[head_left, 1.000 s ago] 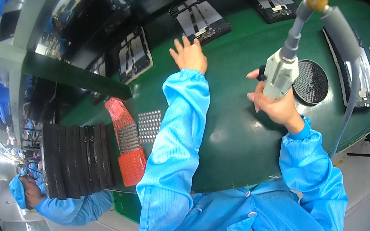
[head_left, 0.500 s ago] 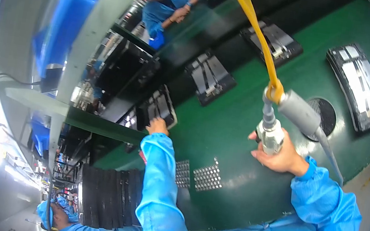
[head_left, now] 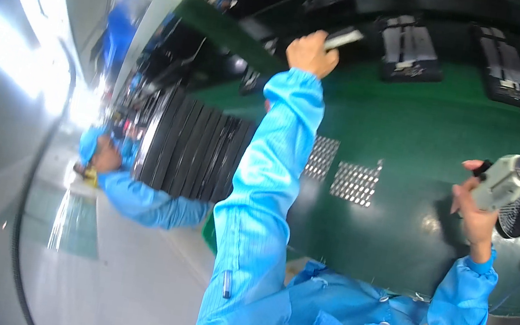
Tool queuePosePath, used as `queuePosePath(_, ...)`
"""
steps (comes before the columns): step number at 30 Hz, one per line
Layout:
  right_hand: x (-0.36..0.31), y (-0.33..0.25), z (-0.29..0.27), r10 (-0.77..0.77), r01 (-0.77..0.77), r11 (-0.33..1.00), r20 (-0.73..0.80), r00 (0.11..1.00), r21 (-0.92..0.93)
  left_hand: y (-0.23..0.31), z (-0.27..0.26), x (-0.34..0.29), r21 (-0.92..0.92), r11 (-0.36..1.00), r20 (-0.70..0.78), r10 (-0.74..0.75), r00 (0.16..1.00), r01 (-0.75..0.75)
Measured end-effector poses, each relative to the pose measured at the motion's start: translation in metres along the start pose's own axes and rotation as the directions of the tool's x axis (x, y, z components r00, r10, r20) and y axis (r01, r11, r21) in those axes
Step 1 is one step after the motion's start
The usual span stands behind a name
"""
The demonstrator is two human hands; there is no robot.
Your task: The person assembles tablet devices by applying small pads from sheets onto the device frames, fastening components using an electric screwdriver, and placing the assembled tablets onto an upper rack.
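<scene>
My left hand reaches far over the green work surface, its fingers closed on a narrow pale strip. Whether that strip is a loose piece or the edge of a larger unit, I cannot tell. On the right, my right hand is wrapped round the body of a whitish electric screwdriver. The screwdriver's tip is hard to make out. Two flat black units with grey panels inside lie at the back: a nearer-left unit and a right-hand unit. Neither hand touches these two.
Two small plates with rows of shiny dots, a left plate and a right plate, lie mid-surface. A round black grille is beside the screwdriver. Black panels stand in a row at left, near a co-worker's sleeve. A green beam crosses upper left.
The view has swung left. My left hand has left the black unit's edge position and now holds the pale strip farther out. My right hand still has the screwdriver, now farther right in view.
</scene>
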State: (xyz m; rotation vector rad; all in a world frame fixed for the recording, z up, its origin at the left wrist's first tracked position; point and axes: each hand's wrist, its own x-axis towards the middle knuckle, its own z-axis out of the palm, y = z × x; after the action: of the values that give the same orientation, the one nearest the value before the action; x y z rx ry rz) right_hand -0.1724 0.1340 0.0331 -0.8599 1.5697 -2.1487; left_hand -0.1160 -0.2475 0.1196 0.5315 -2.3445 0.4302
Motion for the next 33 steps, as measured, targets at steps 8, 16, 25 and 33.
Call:
queuePosePath(8,0.0,0.004,-0.016,-0.061,0.054,0.993,-0.063,0.996,-0.107,0.093,-0.091,-0.053,-0.468,0.843,-0.272,0.147,0.951,-0.264)
queuePosePath(16,0.003,-0.032,-0.044,-0.189,0.162,0.965,-0.119,0.975,-0.206,0.185,-0.13,-0.151,-0.464,0.755,-0.191,0.426,0.884,-0.464)
queuePosePath(25,0.006,-0.06,-0.064,-0.374,0.319,0.926,-0.365,0.852,-0.204,0.227,-0.127,-0.203,-0.698,0.686,0.206,0.468,0.86,-0.206)
queuePosePath(33,0.012,-0.058,-0.085,-0.449,0.302,0.889,-0.534,0.716,-0.343,0.285,-0.067,-0.114,-0.812,0.432,-0.078,0.587,0.806,-0.393)
